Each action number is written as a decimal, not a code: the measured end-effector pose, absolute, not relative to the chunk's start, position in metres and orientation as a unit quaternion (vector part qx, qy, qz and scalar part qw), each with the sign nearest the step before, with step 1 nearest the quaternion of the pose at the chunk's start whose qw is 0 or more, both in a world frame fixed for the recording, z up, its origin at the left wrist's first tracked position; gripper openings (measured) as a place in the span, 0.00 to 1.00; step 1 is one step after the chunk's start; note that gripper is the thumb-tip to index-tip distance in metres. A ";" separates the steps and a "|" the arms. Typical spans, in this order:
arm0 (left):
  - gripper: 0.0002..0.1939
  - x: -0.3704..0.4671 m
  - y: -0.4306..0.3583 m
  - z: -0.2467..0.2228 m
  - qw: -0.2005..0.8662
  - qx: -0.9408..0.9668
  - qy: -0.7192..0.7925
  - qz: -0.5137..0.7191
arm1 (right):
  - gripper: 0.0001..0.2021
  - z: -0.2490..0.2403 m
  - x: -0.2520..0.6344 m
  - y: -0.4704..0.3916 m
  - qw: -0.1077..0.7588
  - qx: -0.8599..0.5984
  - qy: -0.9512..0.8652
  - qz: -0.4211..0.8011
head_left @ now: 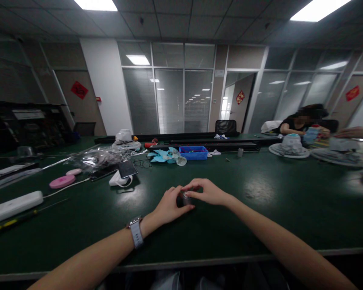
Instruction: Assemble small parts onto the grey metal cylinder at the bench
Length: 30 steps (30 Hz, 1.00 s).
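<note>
A small grey cylinder [186,198] with a lighter, metallic-looking top stands at the middle of the dark green table; its exact kind does not show. Curled around its left and near side is my left hand [170,204], thumb toward me. My right hand [204,191] reaches in from the right, thumb and fingers closed at the cylinder's top. The two hands meet there, and the fingers hide much of the piece. On my left wrist is a watch [136,232] with a pale strap.
Toward the back lie a blue bin [193,153], light-blue fan blades [165,154], another small cylinder [240,152] and clear plastic bags [98,158]. A white power strip [15,207] and yellow-handled screwdriver [13,222] lie left. At right, a person [302,121] sits behind white fan parts [290,146].
</note>
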<state>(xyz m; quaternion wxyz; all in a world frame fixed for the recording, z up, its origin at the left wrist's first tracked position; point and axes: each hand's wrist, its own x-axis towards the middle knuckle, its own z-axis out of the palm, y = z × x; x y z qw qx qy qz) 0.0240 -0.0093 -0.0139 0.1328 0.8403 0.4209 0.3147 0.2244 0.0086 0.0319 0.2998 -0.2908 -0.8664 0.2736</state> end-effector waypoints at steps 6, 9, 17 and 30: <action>0.25 0.023 -0.008 -0.014 0.134 0.843 0.410 0.321 | 0.13 0.018 0.213 0.008 0.352 -0.342 -0.820 0.295; 0.25 0.023 -0.007 -0.014 0.129 0.843 0.411 0.321 | 0.14 0.015 0.209 0.006 0.371 -0.364 -0.808 0.278; 0.27 0.021 -0.007 -0.013 0.135 0.839 0.418 0.319 | 0.13 0.018 0.213 0.005 0.347 -0.376 -0.814 0.277; 0.25 0.020 -0.007 -0.012 0.157 0.841 0.407 0.321 | 0.08 0.022 0.216 0.003 0.366 -0.283 -0.862 0.209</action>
